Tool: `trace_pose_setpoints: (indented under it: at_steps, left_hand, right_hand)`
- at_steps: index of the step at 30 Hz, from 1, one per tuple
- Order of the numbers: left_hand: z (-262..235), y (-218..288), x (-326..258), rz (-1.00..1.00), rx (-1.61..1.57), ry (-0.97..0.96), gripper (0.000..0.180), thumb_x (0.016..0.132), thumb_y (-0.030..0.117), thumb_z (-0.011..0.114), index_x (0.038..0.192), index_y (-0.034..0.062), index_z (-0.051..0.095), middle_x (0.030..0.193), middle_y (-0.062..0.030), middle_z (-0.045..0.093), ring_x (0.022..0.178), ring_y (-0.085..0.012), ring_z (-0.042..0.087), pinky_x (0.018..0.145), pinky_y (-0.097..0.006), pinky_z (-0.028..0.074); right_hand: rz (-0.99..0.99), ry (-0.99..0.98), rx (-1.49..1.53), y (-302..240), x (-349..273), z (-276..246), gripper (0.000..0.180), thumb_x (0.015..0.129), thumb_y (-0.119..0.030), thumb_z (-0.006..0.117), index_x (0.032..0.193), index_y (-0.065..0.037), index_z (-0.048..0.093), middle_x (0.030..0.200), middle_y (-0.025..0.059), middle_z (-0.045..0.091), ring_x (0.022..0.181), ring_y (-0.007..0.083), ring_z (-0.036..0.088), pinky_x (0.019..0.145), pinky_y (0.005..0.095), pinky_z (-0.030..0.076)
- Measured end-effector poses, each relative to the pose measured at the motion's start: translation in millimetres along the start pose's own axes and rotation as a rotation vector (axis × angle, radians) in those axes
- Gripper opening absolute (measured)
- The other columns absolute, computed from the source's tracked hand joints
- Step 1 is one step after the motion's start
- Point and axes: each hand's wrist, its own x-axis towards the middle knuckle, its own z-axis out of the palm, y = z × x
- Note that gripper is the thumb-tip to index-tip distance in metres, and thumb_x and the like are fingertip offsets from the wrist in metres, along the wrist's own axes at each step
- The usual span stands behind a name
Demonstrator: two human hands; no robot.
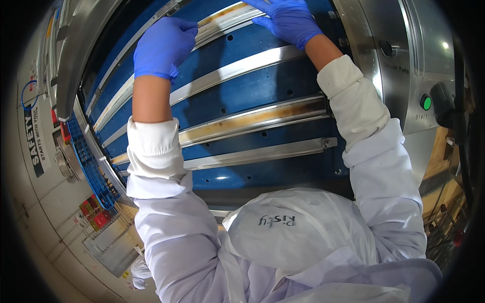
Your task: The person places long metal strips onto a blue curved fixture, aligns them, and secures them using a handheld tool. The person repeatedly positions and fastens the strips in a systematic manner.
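Both my hands wear blue gloves and are over a long metal bar (230, 20) with a brown-stained strip, at the far side of a blue machine bed (212, 98). My left hand (164, 46) is closed, its fingertips pinched at the near end of the stained strip. Whatever lies between those fingers is hidden. On the right, my right hand (289, 21) has its fingers stretched along the bar and its thumb apart, touching the metal. Nearer to me, a second stained bar (262, 118) and a plain metal bar (257, 154) cross the bed.
A steel panel at the right carries a black knob (387, 48) and a green button (426, 103). A curved steel frame (83, 55) rises along the left. Beyond it are a blue plastic crate (91, 159) and a wall sign (36, 139). My white plastic apron (298, 237) faces the near edge.
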Motion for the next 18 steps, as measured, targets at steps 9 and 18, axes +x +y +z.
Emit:
trace_pose_setpoints:
  at_steps: [9,18]
  left_hand:
    - [16.7,8.7,3.9,0.048,-0.013,0.015,0.027,0.089,0.039,0.062,0.103,0.0211,0.077,0.101,-0.01,0.072,0.094,-0.0336,0.068,0.086,-0.04,0.054]
    - [31.3,-30.1,23.2,0.046,-0.175,-0.056,0.041,0.088,0.045,0.067,0.109,0.0109,0.074,0.098,-0.0171,0.073,0.089,-0.0301,0.07,0.083,-0.038,0.053]
  right_hand:
    - [-0.002,0.021,-0.011,0.8,-1.5,2.0,0.056,0.087,-0.045,0.064,0.139,-0.027,0.053,0.134,0.0052,0.056,0.13,0.0355,0.044,0.112,0.054,0.028]
    - [-0.013,0.014,0.026,1.2,0.8,-0.8,0.056,0.086,-0.043,0.065,0.138,-0.026,0.054,0.133,0.0062,0.057,0.131,0.0365,0.044,0.111,0.0548,0.03]
